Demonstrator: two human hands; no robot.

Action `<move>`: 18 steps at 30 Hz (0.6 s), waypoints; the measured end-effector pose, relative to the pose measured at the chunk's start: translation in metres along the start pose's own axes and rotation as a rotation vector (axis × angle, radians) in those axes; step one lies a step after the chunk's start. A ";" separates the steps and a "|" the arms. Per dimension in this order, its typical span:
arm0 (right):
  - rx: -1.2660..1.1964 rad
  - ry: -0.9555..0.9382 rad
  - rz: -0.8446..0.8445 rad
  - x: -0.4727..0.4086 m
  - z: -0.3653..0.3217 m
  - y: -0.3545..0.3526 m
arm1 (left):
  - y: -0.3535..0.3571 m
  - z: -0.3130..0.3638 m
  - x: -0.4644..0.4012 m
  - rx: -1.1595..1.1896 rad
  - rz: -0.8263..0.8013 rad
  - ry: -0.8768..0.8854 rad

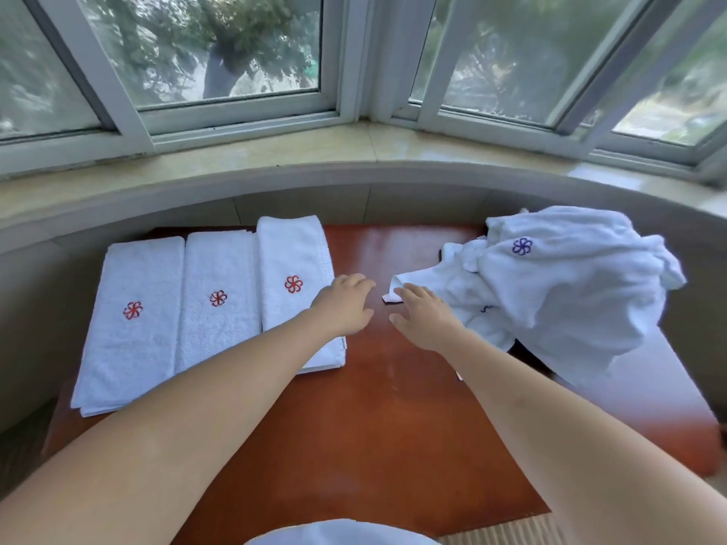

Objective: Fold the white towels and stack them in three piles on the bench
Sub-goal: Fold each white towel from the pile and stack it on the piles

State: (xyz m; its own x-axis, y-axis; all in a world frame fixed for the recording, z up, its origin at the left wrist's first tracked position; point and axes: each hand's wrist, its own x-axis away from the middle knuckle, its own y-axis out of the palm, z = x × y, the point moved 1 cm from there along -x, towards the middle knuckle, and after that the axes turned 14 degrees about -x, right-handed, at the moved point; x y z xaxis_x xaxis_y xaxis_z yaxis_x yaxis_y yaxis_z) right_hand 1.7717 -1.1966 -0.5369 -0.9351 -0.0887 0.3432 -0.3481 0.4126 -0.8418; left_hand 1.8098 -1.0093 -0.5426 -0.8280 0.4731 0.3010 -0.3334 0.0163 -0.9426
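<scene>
Fingers (409,295) touch one crumpled heap (566,285); three folded piles (220,308) alongside.

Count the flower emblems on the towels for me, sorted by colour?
Red flower emblems: 3, one on each folded towel: left, middle, right.
Blue flower emblems: 1 clearly showing, on the unfolded towel heap.
Total: 4

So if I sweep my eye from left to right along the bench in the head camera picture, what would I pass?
Left folded towel → middle folded towel → right folded towel → left hand → right hand → heap of unfolded towels, all on the reddish bench.
</scene>
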 end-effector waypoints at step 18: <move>-0.066 0.021 0.058 0.085 0.291 -0.159 | -0.024 0.311 -0.106 0.054 0.034 -0.031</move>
State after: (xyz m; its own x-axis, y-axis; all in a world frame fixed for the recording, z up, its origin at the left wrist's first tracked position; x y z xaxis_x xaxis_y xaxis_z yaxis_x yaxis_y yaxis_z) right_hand 1.7282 -1.5338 -0.4951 -0.9516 -0.0448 0.3041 -0.2880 0.4758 -0.8310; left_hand 1.7651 -1.3334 -0.5071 -0.8526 0.4449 0.2741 -0.3280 -0.0473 -0.9435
